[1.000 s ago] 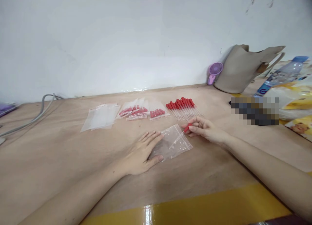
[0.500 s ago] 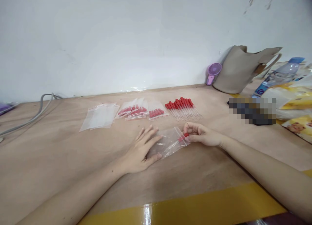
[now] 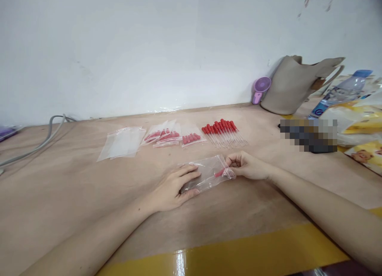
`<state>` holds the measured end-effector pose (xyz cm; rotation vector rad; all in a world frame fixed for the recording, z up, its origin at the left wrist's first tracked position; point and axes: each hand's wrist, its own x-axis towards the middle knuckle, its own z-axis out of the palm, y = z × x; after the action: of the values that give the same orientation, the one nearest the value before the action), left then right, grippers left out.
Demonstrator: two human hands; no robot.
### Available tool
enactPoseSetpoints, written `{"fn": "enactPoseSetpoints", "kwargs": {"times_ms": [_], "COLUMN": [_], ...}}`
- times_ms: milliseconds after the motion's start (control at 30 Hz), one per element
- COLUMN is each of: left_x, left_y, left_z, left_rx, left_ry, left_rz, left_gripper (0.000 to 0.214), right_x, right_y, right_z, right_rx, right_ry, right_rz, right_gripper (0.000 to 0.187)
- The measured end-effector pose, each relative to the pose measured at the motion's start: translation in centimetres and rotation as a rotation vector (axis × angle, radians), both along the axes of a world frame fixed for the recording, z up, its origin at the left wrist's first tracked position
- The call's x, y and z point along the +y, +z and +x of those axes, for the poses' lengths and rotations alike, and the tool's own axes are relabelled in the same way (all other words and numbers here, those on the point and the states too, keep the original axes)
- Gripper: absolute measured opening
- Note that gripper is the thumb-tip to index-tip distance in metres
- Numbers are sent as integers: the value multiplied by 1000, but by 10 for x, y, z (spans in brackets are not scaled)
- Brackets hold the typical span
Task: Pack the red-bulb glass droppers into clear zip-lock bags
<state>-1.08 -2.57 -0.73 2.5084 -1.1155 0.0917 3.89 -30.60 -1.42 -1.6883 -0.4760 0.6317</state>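
A small clear zip bag (image 3: 205, 173) lies on the wooden table in front of me. My left hand (image 3: 174, 187) grips its left end between thumb and fingers. A glass dropper with a red bulb (image 3: 219, 173) sits inside the bag, bulb near the mouth. My right hand (image 3: 247, 165) is curled at the bag's open right edge, fingers pinched on it. Beyond it lies a row of loose red-bulb droppers (image 3: 223, 132).
Farther back lie filled bags of droppers (image 3: 171, 136) and a stack of empty clear bags (image 3: 122, 143). A beige handbag (image 3: 295, 84), purple hand fan (image 3: 260, 88), water bottle (image 3: 340, 92) and yellow packets stand at the right. Grey cables (image 3: 44, 138) run along the left.
My right hand pushed the dropper from the bag's mouth fully inside and now pinches the bag's edge. My left hand's fingers closed from lying flat to gripping the bag's end.
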Motion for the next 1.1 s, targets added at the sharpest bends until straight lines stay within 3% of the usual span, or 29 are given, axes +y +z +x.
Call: {"fn": "enactPoseSetpoints", "kwargs": {"times_ms": [300,433,533,800,933,1033,1100], "left_x": [-1,-1,-1,0,1,1,2], "left_y": [0,0,0,0,1,2,3], "left_z": [0,0,0,0,1,3,4], "left_rx": [-28,-41,-53,-66,-65,-73,-77], "left_ry": [10,15,23,23,-5,-47,-57], "left_rz": [5,-8,-7,-23,29,61,84], "left_gripper": [42,42,43,40,33,32,33], "right_x": [1,5,7,10,12,9,8], "right_y": [14,13,13,15,12,10,10], "right_z": [-5,-10,-12,-12,-5,9,22], "right_rx": [-321,-45,98,162,62,-220,-474], "right_ry": [196,-60,-169,-40,-352,-545,-567], "right_rz": [-109,-220,-195,-143,-251,-367,-465], "right_gripper": [31,38,43,33,25,15,9]}}
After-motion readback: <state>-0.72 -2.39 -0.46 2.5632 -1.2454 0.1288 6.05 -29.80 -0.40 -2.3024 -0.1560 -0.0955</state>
